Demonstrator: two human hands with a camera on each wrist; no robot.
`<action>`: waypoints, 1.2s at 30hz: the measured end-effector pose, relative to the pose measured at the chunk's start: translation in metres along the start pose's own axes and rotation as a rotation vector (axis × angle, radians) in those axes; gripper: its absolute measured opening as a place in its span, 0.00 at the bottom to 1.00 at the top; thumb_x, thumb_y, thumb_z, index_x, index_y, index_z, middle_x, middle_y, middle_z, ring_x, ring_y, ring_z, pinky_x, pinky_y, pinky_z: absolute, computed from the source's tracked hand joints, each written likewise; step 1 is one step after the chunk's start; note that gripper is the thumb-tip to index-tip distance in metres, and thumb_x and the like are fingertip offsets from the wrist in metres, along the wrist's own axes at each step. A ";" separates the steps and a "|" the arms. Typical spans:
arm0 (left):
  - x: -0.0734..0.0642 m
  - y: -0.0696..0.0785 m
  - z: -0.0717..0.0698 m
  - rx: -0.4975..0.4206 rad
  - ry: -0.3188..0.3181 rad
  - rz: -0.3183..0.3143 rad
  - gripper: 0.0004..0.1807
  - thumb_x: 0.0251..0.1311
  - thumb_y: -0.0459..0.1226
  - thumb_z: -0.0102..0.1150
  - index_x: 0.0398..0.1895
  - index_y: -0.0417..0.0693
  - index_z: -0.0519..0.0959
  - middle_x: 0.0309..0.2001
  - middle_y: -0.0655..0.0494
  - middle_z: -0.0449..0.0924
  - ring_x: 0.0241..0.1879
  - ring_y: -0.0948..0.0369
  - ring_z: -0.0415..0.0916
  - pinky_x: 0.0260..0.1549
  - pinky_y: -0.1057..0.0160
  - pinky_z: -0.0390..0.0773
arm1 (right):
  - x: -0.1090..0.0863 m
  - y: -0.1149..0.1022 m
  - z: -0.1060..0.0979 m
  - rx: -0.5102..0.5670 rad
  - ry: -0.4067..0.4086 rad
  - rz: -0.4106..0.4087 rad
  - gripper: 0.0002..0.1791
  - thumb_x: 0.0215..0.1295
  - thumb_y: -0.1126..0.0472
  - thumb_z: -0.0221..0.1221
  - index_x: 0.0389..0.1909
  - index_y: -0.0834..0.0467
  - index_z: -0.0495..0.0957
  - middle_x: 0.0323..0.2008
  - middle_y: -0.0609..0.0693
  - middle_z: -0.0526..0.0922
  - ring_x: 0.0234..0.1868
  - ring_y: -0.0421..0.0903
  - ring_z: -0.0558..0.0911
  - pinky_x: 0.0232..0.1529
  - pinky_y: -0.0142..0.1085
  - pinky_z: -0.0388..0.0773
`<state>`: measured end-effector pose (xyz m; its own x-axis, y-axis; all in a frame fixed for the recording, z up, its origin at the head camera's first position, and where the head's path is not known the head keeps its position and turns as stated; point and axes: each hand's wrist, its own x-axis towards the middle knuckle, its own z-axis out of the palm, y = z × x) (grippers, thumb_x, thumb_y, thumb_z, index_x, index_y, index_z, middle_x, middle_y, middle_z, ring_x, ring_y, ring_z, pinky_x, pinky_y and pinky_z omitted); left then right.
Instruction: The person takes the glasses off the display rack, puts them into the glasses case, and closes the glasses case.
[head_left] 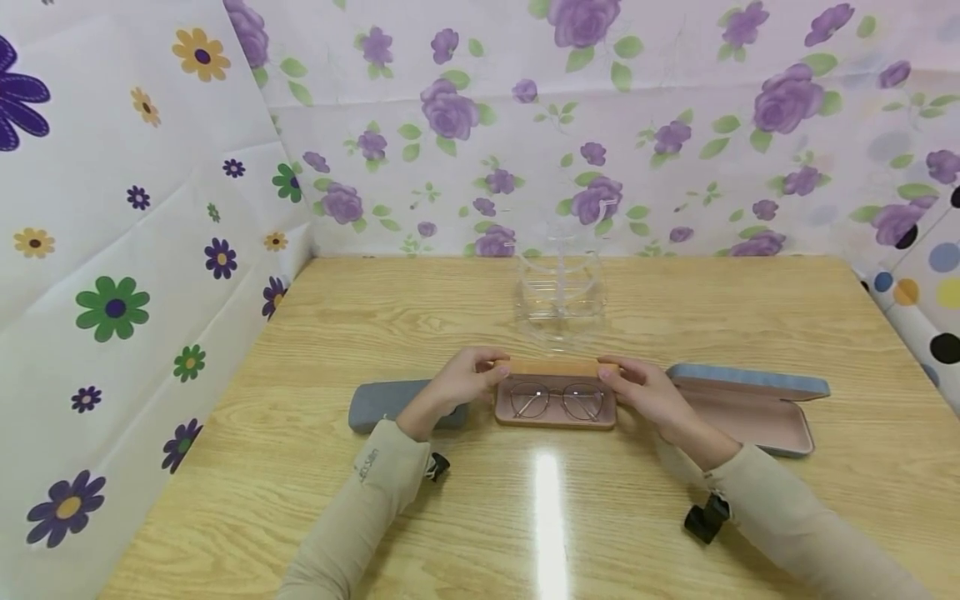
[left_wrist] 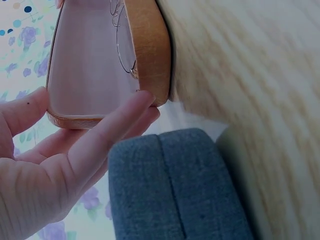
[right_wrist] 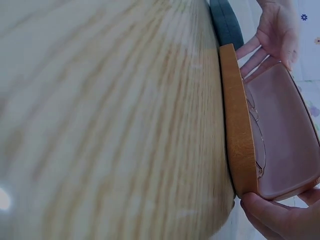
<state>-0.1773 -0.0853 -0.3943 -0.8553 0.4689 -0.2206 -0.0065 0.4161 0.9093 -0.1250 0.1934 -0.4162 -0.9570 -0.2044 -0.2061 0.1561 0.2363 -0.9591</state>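
An orange-brown glasses case with a pinkish lining stands on the table, its lid raised. A pair of thin-framed eyeglasses lies inside it. My left hand holds the case's left end, thumb at the lid's rim and fingers along the end, as the left wrist view shows. At the opposite end, my right hand grips with its thumb on the lid's corner. The orange wall of the case faces the right wrist camera.
A closed grey-blue glasses case lies beside my left hand, partly behind the forearm. To the right is an open blue glasses case with a pink lining. A transparent tiered rack stands behind, near the patterned cloth backdrop.
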 end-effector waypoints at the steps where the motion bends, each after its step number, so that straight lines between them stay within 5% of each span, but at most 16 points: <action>1: 0.000 0.000 0.000 0.000 0.001 -0.003 0.21 0.64 0.35 0.51 0.59 0.35 0.68 0.47 0.42 0.74 0.43 0.49 0.74 0.34 0.51 0.78 | -0.001 0.000 0.000 0.000 0.000 -0.001 0.35 0.64 0.47 0.53 0.65 0.64 0.58 0.66 0.67 0.52 0.65 0.62 0.53 0.56 0.47 0.66; 7: -0.001 -0.001 0.000 0.002 -0.002 0.009 0.21 0.63 0.33 0.52 0.58 0.32 0.68 0.42 0.42 0.75 0.38 0.47 0.73 0.32 0.50 0.77 | -0.002 0.002 -0.003 0.028 -0.039 0.000 0.36 0.63 0.50 0.56 0.66 0.64 0.58 0.61 0.66 0.64 0.63 0.60 0.60 0.53 0.46 0.69; 13: -0.004 0.001 0.001 -0.040 -0.027 0.030 0.22 0.62 0.29 0.52 0.58 0.27 0.66 0.38 0.40 0.74 0.38 0.42 0.73 0.35 0.47 0.77 | -0.003 0.004 -0.005 0.051 -0.079 0.007 0.37 0.62 0.52 0.57 0.66 0.65 0.56 0.60 0.68 0.63 0.59 0.60 0.66 0.50 0.44 0.71; 22: -0.008 0.002 0.003 -0.028 -0.023 0.036 0.22 0.60 0.28 0.53 0.57 0.27 0.67 0.43 0.40 0.75 0.37 0.59 0.73 0.39 0.50 0.76 | -0.006 0.005 -0.008 0.041 -0.105 -0.015 0.38 0.60 0.55 0.60 0.66 0.66 0.55 0.62 0.67 0.61 0.55 0.57 0.70 0.47 0.42 0.74; 29: -0.007 0.000 0.005 -0.063 -0.011 0.005 0.21 0.58 0.26 0.55 0.56 0.28 0.69 0.45 0.38 0.76 0.38 0.58 0.76 0.36 0.54 0.78 | -0.007 0.006 -0.009 0.029 -0.115 -0.016 0.37 0.59 0.57 0.60 0.66 0.66 0.56 0.50 0.64 0.71 0.42 0.47 0.77 0.40 0.40 0.76; 36: -0.007 -0.001 0.005 -0.080 0.000 -0.031 0.21 0.56 0.26 0.57 0.55 0.30 0.71 0.46 0.39 0.76 0.38 0.57 0.77 0.36 0.54 0.78 | -0.006 0.005 -0.011 0.028 -0.117 0.006 0.37 0.58 0.58 0.61 0.65 0.65 0.58 0.40 0.58 0.75 0.32 0.45 0.74 0.32 0.38 0.73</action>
<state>-0.1686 -0.0855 -0.3949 -0.8541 0.4568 -0.2487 -0.0738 0.3668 0.9274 -0.1215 0.2059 -0.4177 -0.9210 -0.3131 -0.2318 0.1704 0.2113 -0.9625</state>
